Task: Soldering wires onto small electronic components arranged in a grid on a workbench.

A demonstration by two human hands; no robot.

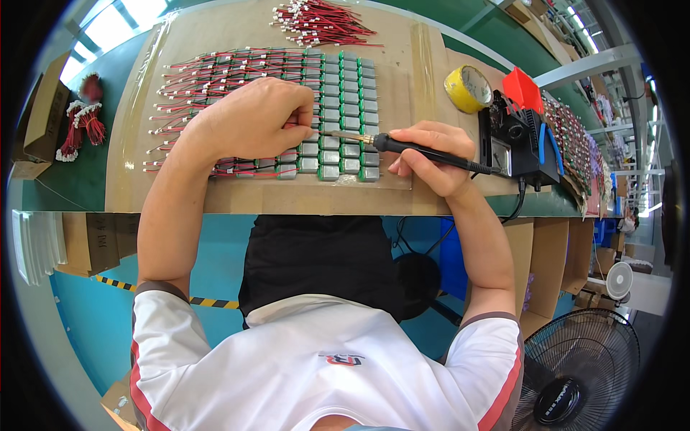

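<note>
My right hand (440,154) grips a soldering iron (413,149) by its black handle. Its metal tip points left, close to the fingertips of my left hand (255,118). Those fingers are pinched together over the cells; whatever is between them is hidden. Beneath both hands, small grey battery cells (350,98) with green edges lie in rows on brown cardboard (302,198). Red and black wire leads (223,66) with white connectors run left from many of the cells. My left hand and forearm cover part of the rows.
More wire leads (320,21) lie piled at the far edge. To the right are a yellow tape roll (468,89), a black soldering station (532,144) and a red container (523,90). Bundled leads (88,122) and an open carton (44,115) stand left. A black fan (582,359) is lower right.
</note>
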